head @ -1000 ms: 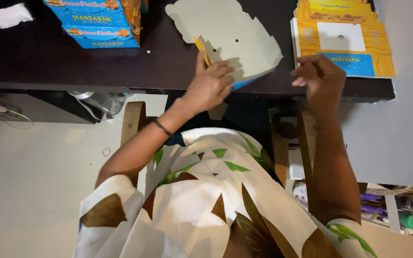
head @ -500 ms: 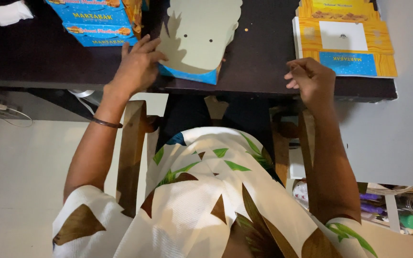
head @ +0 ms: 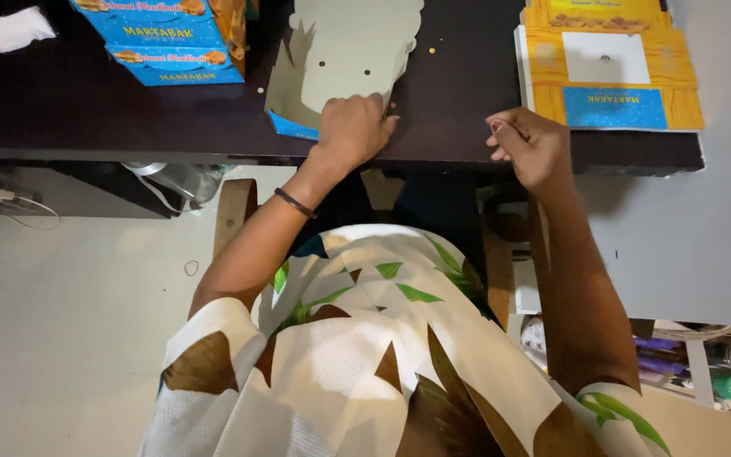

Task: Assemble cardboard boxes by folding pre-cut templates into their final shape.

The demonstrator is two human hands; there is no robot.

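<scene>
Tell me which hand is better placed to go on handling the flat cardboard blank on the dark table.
Left. The left hand already rests on the near edge of the flat cardboard blank, knuckles curled over it. The right hand sits loosely closed at the table's front edge, apart from the blank and holding nothing visible.

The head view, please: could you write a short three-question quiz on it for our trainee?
1. True or false: the left hand presses on the flat grey cardboard blank.
2. Which lies nearest the right hand? A) white tissue B) yellow flat boxes C) blue boxes
3. Fill in: the right hand rests at the near edge of the dark ____.

Key: 1 true; 2 B; 3 table.
</scene>
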